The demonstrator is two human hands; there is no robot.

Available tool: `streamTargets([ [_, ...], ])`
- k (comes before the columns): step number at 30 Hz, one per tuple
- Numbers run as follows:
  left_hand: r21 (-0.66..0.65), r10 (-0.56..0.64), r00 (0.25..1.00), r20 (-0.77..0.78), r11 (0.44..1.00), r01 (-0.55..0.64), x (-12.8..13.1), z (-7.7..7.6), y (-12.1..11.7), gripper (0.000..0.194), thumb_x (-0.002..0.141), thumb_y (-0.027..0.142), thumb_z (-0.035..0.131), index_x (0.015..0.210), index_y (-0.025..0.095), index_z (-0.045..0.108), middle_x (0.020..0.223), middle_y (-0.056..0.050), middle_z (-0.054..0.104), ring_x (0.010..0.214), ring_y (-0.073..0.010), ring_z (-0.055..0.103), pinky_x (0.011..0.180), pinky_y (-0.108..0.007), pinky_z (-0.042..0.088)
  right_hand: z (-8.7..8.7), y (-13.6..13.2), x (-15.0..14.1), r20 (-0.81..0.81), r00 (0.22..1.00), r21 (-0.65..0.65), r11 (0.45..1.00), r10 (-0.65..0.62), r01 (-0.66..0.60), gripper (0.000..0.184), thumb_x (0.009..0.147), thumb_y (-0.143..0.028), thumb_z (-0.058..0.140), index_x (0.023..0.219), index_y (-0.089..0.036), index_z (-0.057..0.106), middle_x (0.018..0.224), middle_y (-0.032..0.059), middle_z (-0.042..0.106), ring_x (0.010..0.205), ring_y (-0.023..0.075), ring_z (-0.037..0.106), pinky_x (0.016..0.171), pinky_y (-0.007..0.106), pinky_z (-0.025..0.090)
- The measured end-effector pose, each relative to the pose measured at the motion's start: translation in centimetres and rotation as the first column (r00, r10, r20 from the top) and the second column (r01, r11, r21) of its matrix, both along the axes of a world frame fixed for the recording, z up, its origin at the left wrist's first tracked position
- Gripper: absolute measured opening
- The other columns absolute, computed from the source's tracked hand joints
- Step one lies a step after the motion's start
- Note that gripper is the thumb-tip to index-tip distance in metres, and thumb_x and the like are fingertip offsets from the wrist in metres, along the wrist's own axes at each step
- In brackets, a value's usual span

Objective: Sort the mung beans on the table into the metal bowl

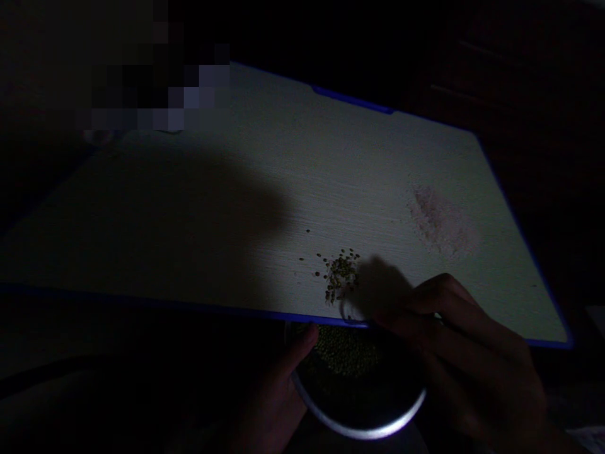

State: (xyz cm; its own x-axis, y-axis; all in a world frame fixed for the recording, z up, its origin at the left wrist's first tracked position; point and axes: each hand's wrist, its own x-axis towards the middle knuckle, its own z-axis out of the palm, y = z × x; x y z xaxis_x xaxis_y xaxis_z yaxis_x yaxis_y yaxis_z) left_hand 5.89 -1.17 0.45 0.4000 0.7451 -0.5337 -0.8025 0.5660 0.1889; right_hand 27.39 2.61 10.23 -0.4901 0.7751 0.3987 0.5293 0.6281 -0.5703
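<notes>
My left hand (283, 384) grips the side of a metal bowl (368, 434), its thumb over the rim. Small green beans that look like mung beans (347, 352) lie inside the bowl, which sits under the near edge of a pale board (283, 145) with a blue border. On that board, near the same edge, is a loose cluster of beans (341, 270) with a few strays around it. Just right of the cluster, my right hand (463, 353) has its fingers pinched together at the edge. A thin curved outline shows by the fingertips; what they hold is too dark to make out.
A heap of pale pinkish powder or fine grains (442, 222) rests on the right of the board. Some blurred-out items stand at its far left corner. A dark shadow covers the board's left half, and the surroundings are very dark.
</notes>
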Motion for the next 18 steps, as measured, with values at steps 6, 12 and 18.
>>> streamTargets([
  [6,0.012,-0.002,1.0,0.012,1.0,0.002,0.1,0.41,0.24,0.014,0.089,0.029,0.081,0.101,0.035,0.087,0.113,0.004,0.087,0.136,-0.0283,0.065,0.127,-0.043,0.034,-0.24,0.0,-0.23,0.022,0.996,0.024,0.996,-0.087,0.087,0.044,0.089,0.007,0.058,0.125,-0.015,0.067,0.106,0.0088,0.066,0.095,0.0189,0.059,0.07,0.032,0.054],
  [12,-0.017,-0.037,0.999,-0.02,0.999,0.036,-0.08,0.26,-0.15,0.013,0.093,0.028,0.076,0.099,0.032,0.087,0.118,0.001,0.086,0.145,-0.0299,0.056,0.129,-0.046,0.029,-0.08,0.21,-0.5,0.016,1.0,0.036,0.999,-0.015,0.014,0.041,0.086,0.009,0.055,0.12,-0.009,0.069,0.105,0.0107,0.065,0.096,0.0186,0.058,0.071,0.031,0.053],
  [18,-0.02,-0.043,0.998,-0.042,0.999,0.042,-0.09,0.1,-0.22,0.021,0.094,0.027,0.075,0.112,0.033,0.085,0.123,0.0,0.085,0.146,-0.029,0.055,0.128,-0.045,0.032,-0.06,-0.12,-0.65,-0.002,0.998,0.043,0.997,-0.062,0.062,0.039,0.087,0.007,0.056,0.119,-0.012,0.069,0.103,0.0096,0.067,0.092,0.0182,0.06,0.069,0.031,0.053],
])
